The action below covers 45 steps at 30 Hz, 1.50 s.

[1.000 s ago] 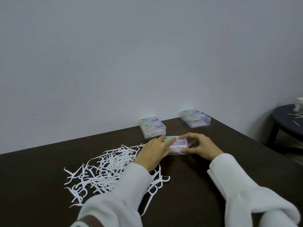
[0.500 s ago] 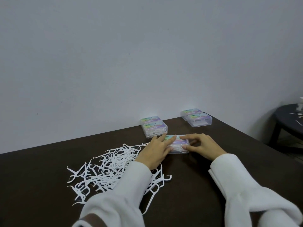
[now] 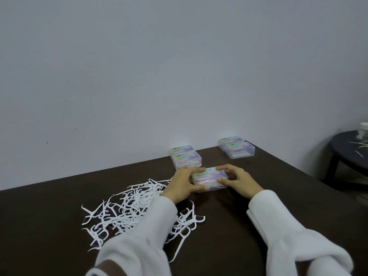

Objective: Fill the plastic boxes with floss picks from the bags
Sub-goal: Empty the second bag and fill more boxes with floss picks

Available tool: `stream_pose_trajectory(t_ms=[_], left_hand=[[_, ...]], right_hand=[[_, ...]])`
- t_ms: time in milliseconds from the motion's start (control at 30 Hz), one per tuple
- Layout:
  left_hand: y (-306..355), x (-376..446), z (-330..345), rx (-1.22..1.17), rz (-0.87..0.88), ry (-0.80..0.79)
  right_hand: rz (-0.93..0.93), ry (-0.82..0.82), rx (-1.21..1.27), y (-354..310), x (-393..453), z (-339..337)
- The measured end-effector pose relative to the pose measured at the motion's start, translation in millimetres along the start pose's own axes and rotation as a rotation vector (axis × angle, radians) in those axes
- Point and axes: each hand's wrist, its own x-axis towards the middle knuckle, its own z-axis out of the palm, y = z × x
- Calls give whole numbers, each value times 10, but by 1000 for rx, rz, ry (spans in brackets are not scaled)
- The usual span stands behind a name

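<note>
The dark table (image 3: 59, 216) fills the lower half of the frame, under a plain grey wall. On it, left of centre, lies a loose heap of white floss picks (image 3: 127, 208), partly covered by the left sleeve. No bag is visible.

At the back edge of the table, near the centre, stand two filled boxes (image 3: 186, 159), one on the other, with picks showing through the clear wall. Further right are two more boxes (image 3: 237, 149); these look empty, or nearly so.

In the middle of the frame is the box in hand (image 3: 210, 179), with its lid down and picks inside. The left hand (image 3: 182, 185) grips its left end, fingers over the top and thumb at the near edge. The right hand (image 3: 237, 180) grips the right end in the same way. So both hands are clamped on this one box, apart from each other.

I judge that the step is closing the lid. To do it well, press evenly at both ends until the lid sits flat, and check first that no pick handle sticks out at the rim, because one seems to show at the near edge. Keep the box flat on the table, so it does not slide.
</note>
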Motion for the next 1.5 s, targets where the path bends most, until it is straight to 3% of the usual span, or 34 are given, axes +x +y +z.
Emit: stream_pose_trajectory(t_ms=[100, 233, 333, 433, 600, 767, 933, 1000, 1300, 1500], left_hand=[[44, -24, -15, 150, 21, -58], [137, -74, 39, 608, 63, -80], [165, -96, 45, 727, 80, -61], [179, -118, 55, 667, 56, -94], [148, -109, 85, 375, 15, -69], [189, -83, 63, 213, -4, 1], [378, 101, -103, 249, 32, -9], [396, 192, -194, 240, -5, -42], [37, 632, -490, 363, -204, -177], [-113, 812, -546, 444, -159, -136]], right_hand=[[21, 15, 15, -21, -11, 19], [26, 89, 48, -19, -40, 50], [36, 106, 55, -46, -44, 79], [35, 109, 32, -62, -58, 113], [56, 128, 38, -78, -77, 139], [189, 290, 214, -144, -24, 125], [342, 275, 649, -174, 157, -12], [359, 293, 718, -136, 267, -83], [357, 620, 593, -168, 980, -61], [344, 642, 371, -260, 1440, 90]])
